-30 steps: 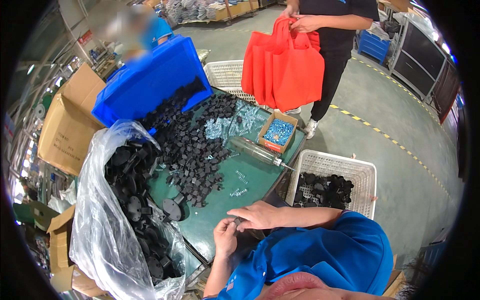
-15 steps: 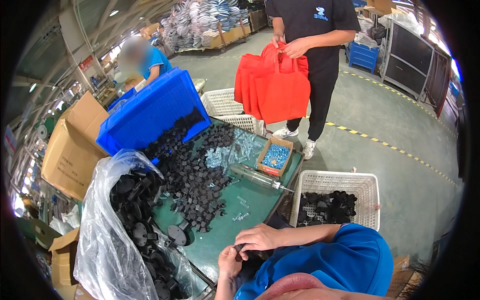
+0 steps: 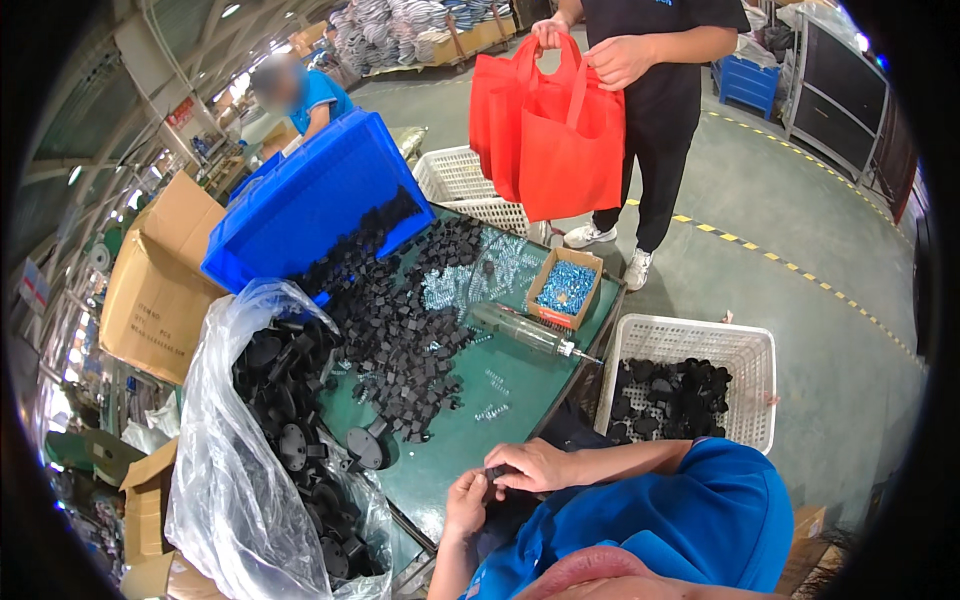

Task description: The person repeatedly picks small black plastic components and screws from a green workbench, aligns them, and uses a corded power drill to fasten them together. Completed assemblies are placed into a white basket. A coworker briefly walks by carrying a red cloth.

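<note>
At the table's near edge, my left hand [image 3: 466,503] and my right hand [image 3: 535,466] meet, fingers closed around a small black plastic part [image 3: 494,473]. Fingers cover most of that part. Beyond them on the green table [image 3: 450,455] lie a heap of small black plastic blocks [image 3: 415,345], loose metal springs [image 3: 450,288] and a small carton of bluish screws [image 3: 566,288]. A clear-bodied screwdriver [image 3: 525,329] rests by the carton, its tip over the table's right edge. Round black-based parts [image 3: 293,445] fill a clear plastic bag [image 3: 215,480] on the left.
A tipped blue bin [image 3: 300,205] stands at the table's far end, beside a cardboard box [image 3: 150,300]. Right of the table, a white basket [image 3: 745,345] holds black parts. A person in black holds red bags [image 3: 570,155]; another, in blue [image 3: 325,95], is farther back.
The standing person's hands have moved apart on the red bags' handles, spreading them. My view has shifted slightly. Both my hands remain together on the small black part.
</note>
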A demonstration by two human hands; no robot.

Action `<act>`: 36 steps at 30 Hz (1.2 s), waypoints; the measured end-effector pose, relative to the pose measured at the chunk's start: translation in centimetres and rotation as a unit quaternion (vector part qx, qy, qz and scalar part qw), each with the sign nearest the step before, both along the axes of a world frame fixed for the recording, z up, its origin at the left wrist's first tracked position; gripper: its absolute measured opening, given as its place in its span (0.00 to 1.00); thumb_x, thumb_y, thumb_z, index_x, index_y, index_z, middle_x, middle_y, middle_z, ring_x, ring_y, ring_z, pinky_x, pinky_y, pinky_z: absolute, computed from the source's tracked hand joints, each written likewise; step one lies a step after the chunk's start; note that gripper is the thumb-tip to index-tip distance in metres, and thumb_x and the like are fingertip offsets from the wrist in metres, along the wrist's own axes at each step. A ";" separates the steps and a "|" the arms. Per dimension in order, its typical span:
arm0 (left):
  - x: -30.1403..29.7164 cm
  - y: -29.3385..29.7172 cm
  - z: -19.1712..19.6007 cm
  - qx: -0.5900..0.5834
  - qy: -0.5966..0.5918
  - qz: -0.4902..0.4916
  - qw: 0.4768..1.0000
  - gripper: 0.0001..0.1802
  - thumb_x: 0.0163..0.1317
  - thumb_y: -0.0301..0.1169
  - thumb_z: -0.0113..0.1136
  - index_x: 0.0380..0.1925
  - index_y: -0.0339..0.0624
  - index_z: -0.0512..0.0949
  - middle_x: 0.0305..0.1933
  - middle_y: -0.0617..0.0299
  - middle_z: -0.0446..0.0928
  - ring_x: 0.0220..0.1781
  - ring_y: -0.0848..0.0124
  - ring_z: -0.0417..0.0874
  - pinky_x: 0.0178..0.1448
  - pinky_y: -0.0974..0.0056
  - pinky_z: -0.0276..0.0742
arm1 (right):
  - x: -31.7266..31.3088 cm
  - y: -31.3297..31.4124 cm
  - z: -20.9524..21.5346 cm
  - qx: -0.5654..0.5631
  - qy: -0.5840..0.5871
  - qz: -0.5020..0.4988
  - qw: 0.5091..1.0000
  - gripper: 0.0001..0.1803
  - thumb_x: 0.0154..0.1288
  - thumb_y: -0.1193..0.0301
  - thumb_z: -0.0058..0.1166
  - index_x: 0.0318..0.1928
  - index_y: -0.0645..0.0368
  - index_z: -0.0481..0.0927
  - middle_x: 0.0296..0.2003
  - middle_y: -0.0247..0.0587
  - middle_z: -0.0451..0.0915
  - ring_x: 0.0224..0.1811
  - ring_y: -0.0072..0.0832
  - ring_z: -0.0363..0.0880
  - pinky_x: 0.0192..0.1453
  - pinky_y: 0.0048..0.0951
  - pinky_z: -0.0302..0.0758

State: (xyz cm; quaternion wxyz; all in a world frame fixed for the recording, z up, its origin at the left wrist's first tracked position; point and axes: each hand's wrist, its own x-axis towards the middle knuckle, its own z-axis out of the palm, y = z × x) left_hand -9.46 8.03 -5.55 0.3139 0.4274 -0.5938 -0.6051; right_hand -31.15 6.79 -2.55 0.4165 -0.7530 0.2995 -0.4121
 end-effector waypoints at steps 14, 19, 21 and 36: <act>-1.2 -0.7 2.7 0.065 0.014 0.114 0.991 0.06 0.66 0.24 0.61 0.41 0.36 0.77 0.35 0.63 0.80 0.36 0.75 0.80 0.44 0.69 0.79 | 0.0 -1.4 0.8 -0.174 0.042 -0.058 0.982 0.18 0.57 0.72 0.65 0.46 0.57 0.73 0.46 0.38 0.81 0.37 0.39 0.83 0.36 0.35 0.80; 0.0 -0.4 1.2 0.088 0.146 0.128 0.977 0.05 0.65 0.24 0.62 0.39 0.36 0.77 0.33 0.62 0.80 0.36 0.74 0.81 0.43 0.68 0.78 | 1.1 -1.9 2.0 -0.147 0.048 -0.029 0.988 0.18 0.57 0.71 0.66 0.46 0.57 0.74 0.45 0.38 0.81 0.36 0.39 0.83 0.36 0.35 0.80; 0.3 -0.8 0.7 0.113 0.078 0.144 0.980 0.07 0.64 0.24 0.61 0.40 0.34 0.78 0.34 0.62 0.80 0.36 0.72 0.81 0.42 0.67 0.78 | 1.5 -2.4 2.1 -0.174 0.046 -0.045 0.983 0.19 0.54 0.73 0.68 0.45 0.59 0.76 0.43 0.42 0.82 0.33 0.36 0.84 0.35 0.31 0.81; 9.2 -0.3 5.0 -0.333 -0.437 0.259 0.795 0.15 0.52 0.28 0.67 0.41 0.42 0.79 0.40 0.54 0.80 0.44 0.53 0.79 0.49 0.52 0.76 | -1.0 -5.1 -2.5 -0.014 0.092 -0.135 0.986 0.16 0.53 0.79 0.67 0.40 0.61 0.75 0.35 0.38 0.82 0.21 0.24 0.76 0.26 0.26 0.74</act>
